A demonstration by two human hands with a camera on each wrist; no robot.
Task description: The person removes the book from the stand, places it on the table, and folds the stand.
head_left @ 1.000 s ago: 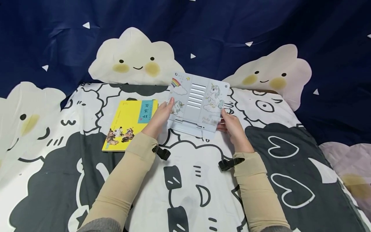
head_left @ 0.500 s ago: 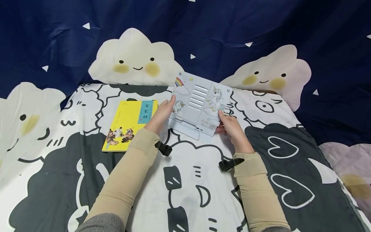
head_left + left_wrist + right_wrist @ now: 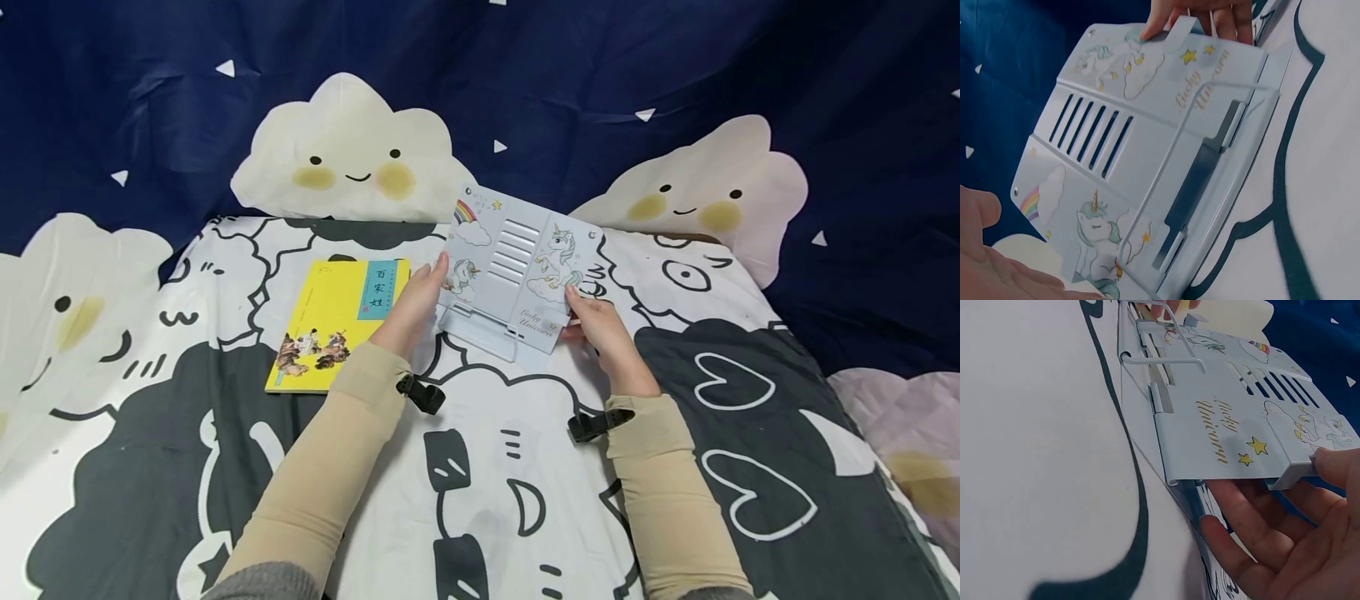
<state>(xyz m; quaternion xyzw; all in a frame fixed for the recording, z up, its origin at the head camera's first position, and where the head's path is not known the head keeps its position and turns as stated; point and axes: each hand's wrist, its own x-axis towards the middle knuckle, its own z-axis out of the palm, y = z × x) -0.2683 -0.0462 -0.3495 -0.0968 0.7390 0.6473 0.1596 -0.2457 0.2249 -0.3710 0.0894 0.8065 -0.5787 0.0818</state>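
Note:
A pale blue metal book stand (image 3: 510,271) printed with unicorns is held up in front of me, tilted. It has a slotted middle panel and a wire page holder (image 3: 1166,162) along its bottom edge. My right hand (image 3: 603,329) grips its right side; the right wrist view shows the thumb on a bent side tab and the fingers (image 3: 1254,519) beneath. At the left edge is my left hand (image 3: 412,304). In the left wrist view its thumb stands apart from the panel and its fingers (image 3: 1016,281) lie straight by the lower corner.
A yellow book (image 3: 315,317) with a blue title label lies on the bedding (image 3: 480,400), left of the stand and partly behind my left hand. Behind the bed hangs a dark blue curtain (image 3: 525,75) with smiling clouds.
The book stand has shifted slightly right and turned a little clockwise since a second ago. Over the last half second my left thumb has moved slightly left, toward the stand's edge.

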